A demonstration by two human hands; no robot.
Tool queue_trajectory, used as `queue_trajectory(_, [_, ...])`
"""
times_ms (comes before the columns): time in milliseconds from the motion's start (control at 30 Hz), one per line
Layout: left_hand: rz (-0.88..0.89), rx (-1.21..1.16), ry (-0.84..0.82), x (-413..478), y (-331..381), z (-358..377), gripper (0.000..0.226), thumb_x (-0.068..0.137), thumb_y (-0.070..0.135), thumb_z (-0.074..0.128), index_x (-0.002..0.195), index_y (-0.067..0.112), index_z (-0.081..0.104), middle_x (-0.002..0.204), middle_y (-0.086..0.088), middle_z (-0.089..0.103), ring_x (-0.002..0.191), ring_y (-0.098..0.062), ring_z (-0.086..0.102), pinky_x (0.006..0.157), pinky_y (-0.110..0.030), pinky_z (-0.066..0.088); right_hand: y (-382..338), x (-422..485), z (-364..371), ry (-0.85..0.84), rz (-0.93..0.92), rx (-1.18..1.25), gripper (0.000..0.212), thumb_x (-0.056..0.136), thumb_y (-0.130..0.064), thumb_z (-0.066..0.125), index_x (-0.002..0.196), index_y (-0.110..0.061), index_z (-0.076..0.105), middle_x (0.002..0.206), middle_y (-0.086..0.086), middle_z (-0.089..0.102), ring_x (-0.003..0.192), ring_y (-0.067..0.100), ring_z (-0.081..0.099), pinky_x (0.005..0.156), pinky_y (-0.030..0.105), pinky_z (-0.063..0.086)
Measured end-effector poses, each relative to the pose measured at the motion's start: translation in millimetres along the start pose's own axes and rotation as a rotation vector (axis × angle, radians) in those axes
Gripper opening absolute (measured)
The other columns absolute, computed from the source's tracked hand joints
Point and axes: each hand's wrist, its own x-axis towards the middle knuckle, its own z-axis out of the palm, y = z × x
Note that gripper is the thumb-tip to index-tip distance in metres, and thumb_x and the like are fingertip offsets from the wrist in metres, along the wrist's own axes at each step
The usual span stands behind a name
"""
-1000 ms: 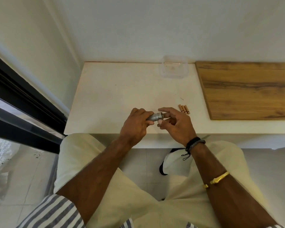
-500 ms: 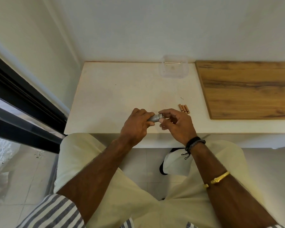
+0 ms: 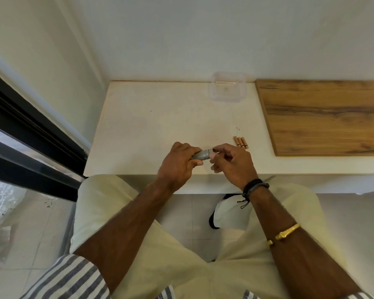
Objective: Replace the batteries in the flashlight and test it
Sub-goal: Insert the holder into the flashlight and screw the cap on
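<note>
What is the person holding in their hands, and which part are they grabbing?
The left hand wraps the grey flashlight around its body; the right hand pinches its exposed end.

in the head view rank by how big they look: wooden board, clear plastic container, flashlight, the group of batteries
1. wooden board
2. clear plastic container
3. flashlight, mostly hidden in the left hand, and batteries: look alike, unranked
</note>
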Motion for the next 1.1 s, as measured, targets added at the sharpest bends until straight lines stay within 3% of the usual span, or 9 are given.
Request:
queue_trajectory(167, [0.033,0.004,-0.002,0.4,3.8,1.3,0.027,0.097,0.033,0.056,0.119,0.018,0.063,0.101,0.002,0.063,0.093,-0.010,0.039,0.078,-0.026,0.037,-3.2,-2.1,4.7,0.113,0.068,-0.174,0.053,0.097,-0.063,0.051,0.074,-0.018,0.068,0.053,-0.004,0.065,0.043,0.012,0.063,0.046,0.029,0.056])
queue_trajectory(300, [0.000,-0.030,0.007,0.7,2.4,-0.6,0.025,0.097,0.030,0.057,0.117,0.017,0.064,0.099,0.000,0.064,0.092,-0.013,0.042,0.077,-0.031,0.043,-0.3,0.6,0.7,-0.024,0.023,0.077,0.024,0.097,-0.033,0.068,0.119,-0.024,0.066,0.100,0.003,0.075,0.073,0.018,0.076,0.064,0.033,0.064])
queue_trajectory(367, [-0.007,-0.023,0.004,0.0,1.3,-1.9,0.025,0.097,0.029,0.058,0.117,0.016,0.065,0.099,-0.001,0.064,0.093,-0.015,0.044,0.078,-0.033,0.045,2.9,2.4,-0.3,-0.046,-0.045,0.069,0.024,0.095,-0.016,0.070,0.118,-0.021,0.069,0.101,0.005,0.075,0.078,0.019,0.076,0.067,0.032,0.064])
queue_trajectory(433, [0.012,-0.009,-0.003,-0.9,1.7,-2.5,0.025,0.097,0.030,0.058,0.117,0.016,0.065,0.099,-0.001,0.065,0.093,-0.015,0.044,0.078,-0.032,0.044,2.1,1.7,1.4,-0.006,-0.023,0.010,0.012,0.096,-0.024,0.069,0.105,-0.017,0.073,0.086,0.004,0.076,0.068,0.013,0.074,0.061,0.028,0.062])
queue_trajectory(567, [0.057,0.002,-0.003,-1.1,5.6,-0.8,0.026,0.096,0.030,0.058,0.118,0.017,0.064,0.099,0.002,0.063,0.093,-0.011,0.039,0.077,-0.025,0.036,0.5,-0.8,6.7,0.104,0.085,-0.175,0.052,0.097,-0.061,0.052,0.076,-0.017,0.070,0.058,-0.002,0.068,0.045,0.008,0.064,0.046,0.021,0.054])
queue_trajectory(700, [0.004,-0.017,-0.007,0.3,3.3,0.9,0.028,0.098,0.030,0.057,0.121,0.016,0.064,0.102,-0.001,0.064,0.094,-0.011,0.039,0.078,-0.025,0.035,2.1,-0.5,2.3,-0.040,0.032,0.032,0.026,0.099,-0.037,0.063,0.116,-0.018,0.069,0.098,0.005,0.075,0.071,0.018,0.075,0.062,0.033,0.064])
queue_trajectory(800, [-0.008,-0.025,0.004,-0.8,1.1,0.0,0.028,0.098,0.029,0.057,0.121,0.014,0.064,0.101,-0.002,0.065,0.093,-0.013,0.041,0.077,-0.028,0.039,6.2,1.3,1.2,-0.064,-0.064,0.036,0.026,0.095,-0.013,0.070,0.120,-0.016,0.070,0.101,0.005,0.076,0.079,0.019,0.076,0.067,0.032,0.064])
queue_trajectory(1000, [0.068,0.021,0.007,-0.9,6.4,-0.4,0.026,0.097,0.030,0.057,0.118,0.016,0.064,0.100,0.000,0.064,0.093,-0.013,0.041,0.077,-0.025,0.036,1.7,-2.5,6.4,0.093,0.064,-0.128,0.048,0.097,-0.060,0.053,0.078,-0.019,0.071,0.058,-0.001,0.069,0.045,0.009,0.065,0.046,0.020,0.053])
queue_trajectory(1100, [0.035,-0.010,-0.003,-1.2,6.5,0.4,0.027,0.098,0.030,0.056,0.120,0.016,0.064,0.101,-0.001,0.064,0.093,-0.013,0.041,0.077,-0.027,0.038,1.1,-1.7,3.8,0.047,0.078,0.011,0.043,0.097,-0.056,0.055,0.100,-0.017,0.071,0.080,0.002,0.075,0.060,0.017,0.073,0.056,0.033,0.062])
